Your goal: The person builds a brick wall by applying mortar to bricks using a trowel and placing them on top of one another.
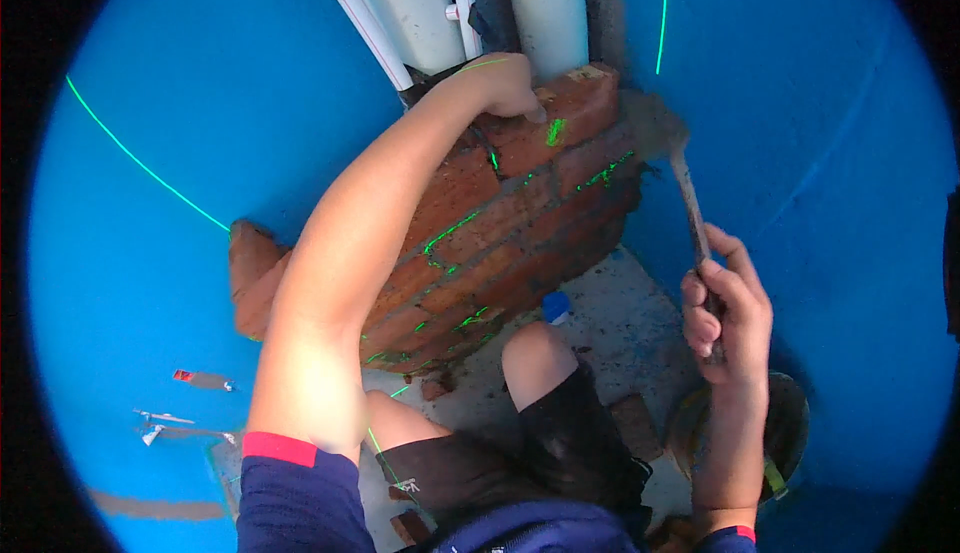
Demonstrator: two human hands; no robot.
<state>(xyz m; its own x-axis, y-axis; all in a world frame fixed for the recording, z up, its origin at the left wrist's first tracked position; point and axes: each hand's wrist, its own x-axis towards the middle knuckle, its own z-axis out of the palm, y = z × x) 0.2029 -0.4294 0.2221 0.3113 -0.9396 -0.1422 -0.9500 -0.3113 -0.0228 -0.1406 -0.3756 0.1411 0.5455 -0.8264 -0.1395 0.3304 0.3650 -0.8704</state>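
At the top of a low brick wall (470, 223), my left hand (510, 83) reaches over a red brick (590, 103) in the uppermost course. The fingers are curled over the brick's upper left part, and some are hidden behind the hand. My right hand (728, 303) is closed around the long thin handle of a trowel (690, 198), held upright to the right of the wall. Its greyish blade is blurred and lies close to the right end of the top brick. Grey mortar shows in the joints between the courses.
Behind the wall stand white pipes (545, 13). Blue walls (830, 203) close in on both sides. A bucket (790, 423) stands beneath my right forearm. Loose bricks (635, 425) and a small blue object (556, 305) lie on the floor near my knees. Green light lines cross the surfaces.
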